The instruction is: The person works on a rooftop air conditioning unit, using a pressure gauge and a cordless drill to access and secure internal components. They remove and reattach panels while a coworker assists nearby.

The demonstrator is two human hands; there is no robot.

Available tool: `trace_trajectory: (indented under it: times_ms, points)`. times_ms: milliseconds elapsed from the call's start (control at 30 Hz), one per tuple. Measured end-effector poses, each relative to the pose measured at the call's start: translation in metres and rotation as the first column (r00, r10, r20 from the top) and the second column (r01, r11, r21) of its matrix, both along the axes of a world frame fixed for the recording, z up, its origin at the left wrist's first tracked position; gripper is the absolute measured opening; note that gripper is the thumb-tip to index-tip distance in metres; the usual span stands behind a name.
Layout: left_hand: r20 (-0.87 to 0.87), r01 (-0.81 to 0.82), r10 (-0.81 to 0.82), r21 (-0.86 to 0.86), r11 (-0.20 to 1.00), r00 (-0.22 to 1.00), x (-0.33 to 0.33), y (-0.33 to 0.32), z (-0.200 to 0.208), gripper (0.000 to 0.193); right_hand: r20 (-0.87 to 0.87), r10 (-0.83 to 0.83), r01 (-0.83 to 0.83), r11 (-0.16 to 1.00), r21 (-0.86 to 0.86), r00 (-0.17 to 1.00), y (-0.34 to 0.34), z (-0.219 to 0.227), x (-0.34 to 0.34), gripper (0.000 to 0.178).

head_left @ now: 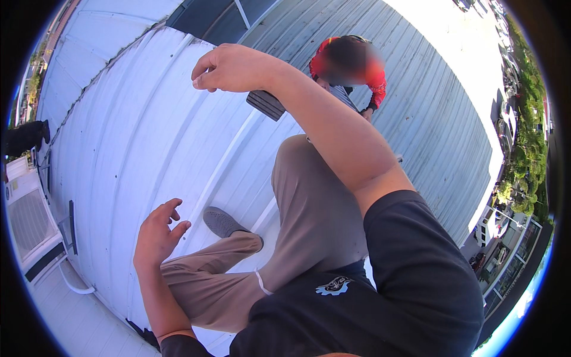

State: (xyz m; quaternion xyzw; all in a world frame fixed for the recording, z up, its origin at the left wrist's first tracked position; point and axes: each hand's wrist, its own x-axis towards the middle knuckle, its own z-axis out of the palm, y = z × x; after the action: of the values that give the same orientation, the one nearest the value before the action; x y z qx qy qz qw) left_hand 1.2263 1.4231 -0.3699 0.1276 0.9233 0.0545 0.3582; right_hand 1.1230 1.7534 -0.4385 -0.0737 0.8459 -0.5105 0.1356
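My right arm reaches across to the upper left, and my right hand (223, 68) hangs above the pale roof with its fingers loosely bent. Nothing shows in it. Just below that wrist lies a dark ribbed, block-like thing (266, 105), partly hidden by my forearm; I cannot make out its kind. Lower left, my left hand (159, 233) is held in the air beside my leg, thumb and fingers apart and holding nothing. A grey shoe (225, 222) of mine rests on the white metal roof (160, 131) to the right of that hand.
Another person in a red top (376, 77) crouches on the grey ribbed roofing (440, 131) beyond my arm. An air-conditioner unit (30, 214) stands at the left, with a white pipe (74, 284) below it. Parked vehicles and trees (526, 143) show past the roof edge at right.
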Motion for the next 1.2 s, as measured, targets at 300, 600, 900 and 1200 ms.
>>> trace_trajectory:
  times_ms: [300,600,900,1200]
  points:
    - [0.002,0.0,0.0,0.006,1.0,1.0,-0.001,0.005,0.006,0.048,0.077,-0.02,0.017,0.999,0.041,0.997,0.001,0.006,-0.001,0.038]
    - [0.039,-0.014,0.016,-0.047,0.999,0.999,-0.003,-0.002,0.005,0.048,0.026,-0.057,0.055,0.995,0.085,0.998,-0.003,0.004,0.0,0.033]
    - [0.052,0.013,-0.011,-0.033,0.999,0.999,0.0,-0.014,-0.002,0.05,0.046,-0.055,0.054,0.998,0.021,0.997,-0.004,0.002,0.002,0.03]
    - [0.078,0.03,-0.028,-0.026,0.999,0.997,0.001,-0.012,0.002,0.048,0.101,-0.087,0.086,0.996,0.015,0.991,-0.003,-0.002,0.004,0.033]
